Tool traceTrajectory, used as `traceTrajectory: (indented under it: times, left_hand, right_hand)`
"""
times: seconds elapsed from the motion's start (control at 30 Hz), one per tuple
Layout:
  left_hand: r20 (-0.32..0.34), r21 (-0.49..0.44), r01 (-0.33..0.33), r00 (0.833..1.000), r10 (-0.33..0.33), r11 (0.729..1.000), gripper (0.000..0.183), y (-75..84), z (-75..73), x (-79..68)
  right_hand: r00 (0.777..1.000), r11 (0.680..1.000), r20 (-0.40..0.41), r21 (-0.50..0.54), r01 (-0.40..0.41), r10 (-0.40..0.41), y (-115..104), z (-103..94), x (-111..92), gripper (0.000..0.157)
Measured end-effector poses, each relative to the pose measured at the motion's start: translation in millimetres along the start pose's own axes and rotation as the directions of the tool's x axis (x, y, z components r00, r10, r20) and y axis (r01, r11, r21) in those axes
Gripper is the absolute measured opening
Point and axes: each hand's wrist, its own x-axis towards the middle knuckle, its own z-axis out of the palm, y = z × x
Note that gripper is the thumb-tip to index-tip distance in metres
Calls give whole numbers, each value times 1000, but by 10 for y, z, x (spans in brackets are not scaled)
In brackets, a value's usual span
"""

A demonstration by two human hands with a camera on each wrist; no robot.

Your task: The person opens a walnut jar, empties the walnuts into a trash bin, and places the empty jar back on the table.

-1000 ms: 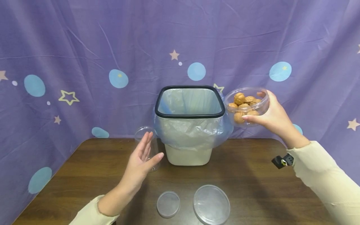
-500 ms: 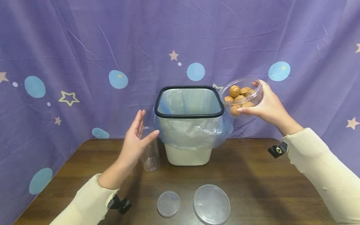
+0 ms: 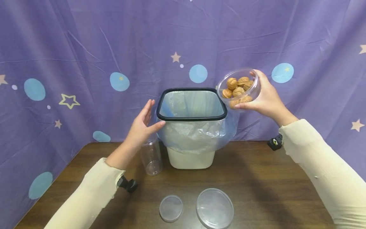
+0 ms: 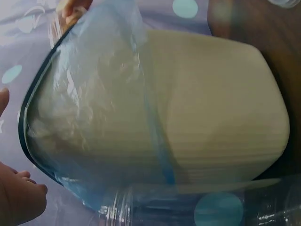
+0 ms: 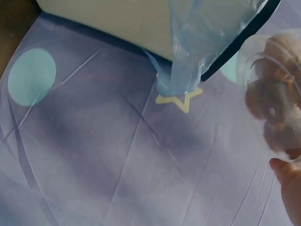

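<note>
My right hand (image 3: 261,97) grips a clear round plastic tub (image 3: 221,90) that holds several walnuts (image 3: 238,91). The tub tilts toward a white trash bin (image 3: 191,159), and its left side overlaps the bin's right rim in the head view. In the right wrist view the walnuts (image 5: 277,99) show through the tub's wall. My left hand (image 3: 141,125) is raised at the bin's left rim with fingers straight and thumb apart, holding nothing. A blue plastic bag (image 3: 194,135) lines the bin and folds out over its black rim (image 3: 192,119).
A tall clear plastic jar (image 3: 152,157) stands on the wooden table (image 3: 257,190), left of the bin and below my left hand. Near the front lie a small round lid (image 3: 171,208) and a larger round lid (image 3: 215,208). A purple curtain (image 3: 85,38) hangs behind.
My right hand has carried the tub of walnuts up and left to the bin's right rim, tilting it more. My left hand has risen from beside the jar to the bin's left rim.
</note>
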Motion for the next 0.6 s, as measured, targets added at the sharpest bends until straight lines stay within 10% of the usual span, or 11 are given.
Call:
traceTrajectory:
  times: [0.6]
  left_hand:
    - [66, 14, 26, 997, -27, 1000, 90, -65, -60, 314]
  right_hand:
    - [996, 996, 17, -33, 86, -86, 79, 74, 291, 119]
